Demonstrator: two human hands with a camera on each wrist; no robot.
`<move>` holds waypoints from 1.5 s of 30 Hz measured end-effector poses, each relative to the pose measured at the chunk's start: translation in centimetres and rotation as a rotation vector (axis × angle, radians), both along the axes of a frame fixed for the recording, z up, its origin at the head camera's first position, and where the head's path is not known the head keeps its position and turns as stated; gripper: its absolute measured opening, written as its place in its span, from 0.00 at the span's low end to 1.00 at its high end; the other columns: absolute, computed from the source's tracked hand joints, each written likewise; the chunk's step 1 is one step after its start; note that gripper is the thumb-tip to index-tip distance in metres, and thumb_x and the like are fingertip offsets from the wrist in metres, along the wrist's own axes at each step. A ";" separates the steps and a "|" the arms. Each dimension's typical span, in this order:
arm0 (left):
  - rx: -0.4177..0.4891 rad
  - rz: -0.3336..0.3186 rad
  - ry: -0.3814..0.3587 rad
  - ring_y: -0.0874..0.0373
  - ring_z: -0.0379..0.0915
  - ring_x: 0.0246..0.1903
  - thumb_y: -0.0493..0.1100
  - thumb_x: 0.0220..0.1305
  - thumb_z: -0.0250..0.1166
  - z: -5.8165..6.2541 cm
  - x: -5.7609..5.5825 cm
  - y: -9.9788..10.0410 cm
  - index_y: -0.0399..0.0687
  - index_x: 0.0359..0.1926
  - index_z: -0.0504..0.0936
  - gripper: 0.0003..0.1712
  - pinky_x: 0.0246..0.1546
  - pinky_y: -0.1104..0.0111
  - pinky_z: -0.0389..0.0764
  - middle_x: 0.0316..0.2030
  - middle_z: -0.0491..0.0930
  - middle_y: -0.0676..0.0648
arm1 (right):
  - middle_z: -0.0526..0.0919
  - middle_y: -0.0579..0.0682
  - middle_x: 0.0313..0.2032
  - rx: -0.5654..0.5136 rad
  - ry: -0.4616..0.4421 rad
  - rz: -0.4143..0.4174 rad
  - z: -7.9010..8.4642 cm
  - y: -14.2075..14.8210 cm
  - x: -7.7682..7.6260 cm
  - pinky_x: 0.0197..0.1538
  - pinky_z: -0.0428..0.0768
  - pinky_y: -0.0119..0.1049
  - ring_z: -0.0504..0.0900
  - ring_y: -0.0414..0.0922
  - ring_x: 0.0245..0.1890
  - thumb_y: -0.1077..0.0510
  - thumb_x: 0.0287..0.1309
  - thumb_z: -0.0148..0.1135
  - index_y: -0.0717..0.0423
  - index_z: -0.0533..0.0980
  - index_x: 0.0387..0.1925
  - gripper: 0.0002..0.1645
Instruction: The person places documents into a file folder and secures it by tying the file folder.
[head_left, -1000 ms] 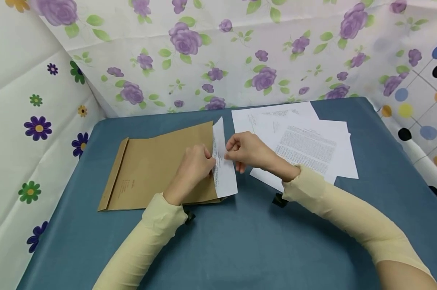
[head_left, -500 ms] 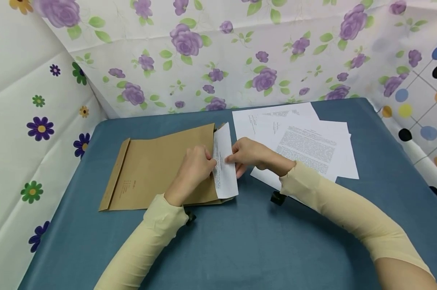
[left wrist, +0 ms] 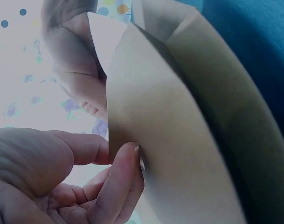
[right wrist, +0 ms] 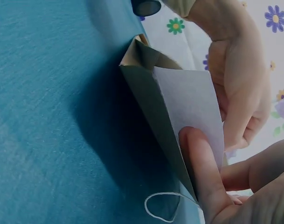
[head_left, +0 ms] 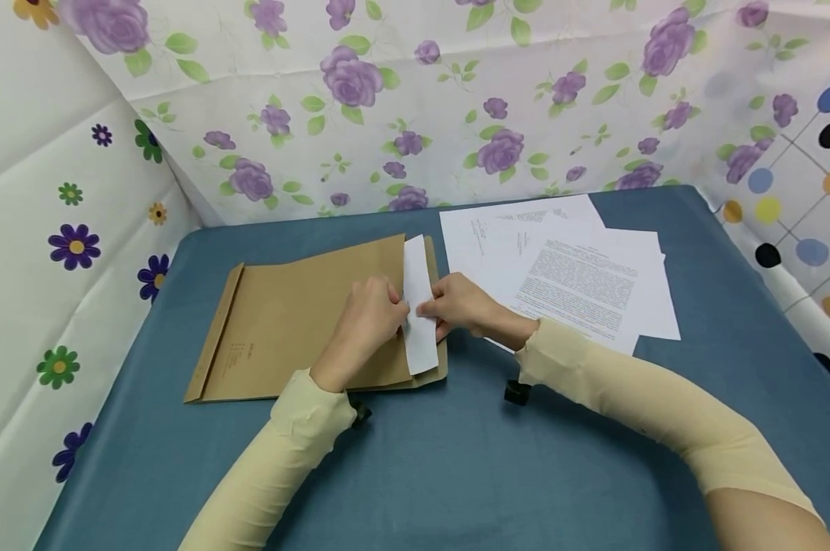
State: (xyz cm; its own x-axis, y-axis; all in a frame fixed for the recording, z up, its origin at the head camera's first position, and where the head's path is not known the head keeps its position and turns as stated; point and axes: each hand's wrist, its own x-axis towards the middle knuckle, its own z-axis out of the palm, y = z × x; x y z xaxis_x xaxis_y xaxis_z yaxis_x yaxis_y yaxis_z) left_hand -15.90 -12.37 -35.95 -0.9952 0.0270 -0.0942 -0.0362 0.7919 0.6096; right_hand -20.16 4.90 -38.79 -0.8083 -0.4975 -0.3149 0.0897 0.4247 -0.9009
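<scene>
One smooth sheet (head_left: 421,348), brown-paper envelope (head_left: 297,317)

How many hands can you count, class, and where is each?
2: the left hand pinches the brown envelope by its edge; the right hand pinches the white paper at the envelope's opening.

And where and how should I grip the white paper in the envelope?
Probably by its free edge, coming from the person's right: only a narrow strip of the white paper sticks out of the envelope, whose open end faces that side.
</scene>
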 end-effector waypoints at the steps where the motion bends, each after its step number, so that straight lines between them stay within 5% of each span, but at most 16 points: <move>1: -0.002 0.000 0.001 0.55 0.76 0.14 0.32 0.63 0.62 0.0 0.0 -0.1 0.41 0.21 0.78 0.13 0.15 0.70 0.67 0.14 0.78 0.46 | 0.86 0.61 0.29 -0.004 -0.007 -0.008 -0.1 -0.1 0.1 0.28 0.85 0.37 0.85 0.45 0.20 0.66 0.68 0.64 0.70 0.81 0.32 0.09; 10: -0.002 0.018 -0.016 0.56 0.77 0.15 0.33 0.63 0.62 0.1 0.1 -0.4 0.40 0.27 0.78 0.07 0.17 0.70 0.69 0.18 0.80 0.46 | 0.87 0.59 0.29 -0.028 -0.013 -0.093 -0.6 0.0 0.7 0.28 0.85 0.36 0.85 0.44 0.20 0.64 0.70 0.63 0.69 0.81 0.32 0.11; 23: -0.033 0.003 -0.033 0.55 0.78 0.13 0.34 0.63 0.63 1.1 0.1 -0.8 0.42 0.22 0.73 0.13 0.15 0.70 0.65 0.16 0.78 0.45 | 0.87 0.60 0.32 -0.044 -0.004 -0.135 -1.1 0.3 0.9 0.29 0.86 0.37 0.87 0.46 0.24 0.65 0.70 0.62 0.71 0.81 0.36 0.10; 32: -0.165 -0.049 -0.093 0.54 0.76 0.13 0.41 0.69 0.56 2.0 -0.1 0.1 0.45 0.15 0.74 0.22 0.13 0.69 0.60 0.11 0.77 0.48 | 0.84 0.60 0.26 -0.075 0.070 -0.090 -1.0 -1.2 1.2 0.26 0.85 0.37 0.85 0.45 0.21 0.65 0.70 0.61 0.69 0.81 0.29 0.13; 36: -0.210 -0.074 -0.075 0.54 0.73 0.15 0.43 0.68 0.57 2.2 -0.2 0.6 0.46 0.15 0.76 0.21 0.14 0.69 0.61 0.11 0.77 0.50 | 0.85 0.60 0.28 -0.095 0.049 -0.031 -0.7 -1.8 1.2 0.26 0.85 0.39 0.85 0.46 0.20 0.69 0.70 0.54 0.71 0.82 0.34 0.12; 45: -0.168 -0.044 -0.078 0.56 0.72 0.11 0.41 0.67 0.59 2.2 -0.3 0.5 0.47 0.13 0.73 0.23 0.12 0.70 0.59 0.09 0.76 0.50 | 0.81 0.59 0.19 -0.109 -0.036 0.028 0.2 -0.8 0.8 0.21 0.83 0.37 0.81 0.44 0.13 0.63 0.76 0.53 0.72 0.79 0.27 0.21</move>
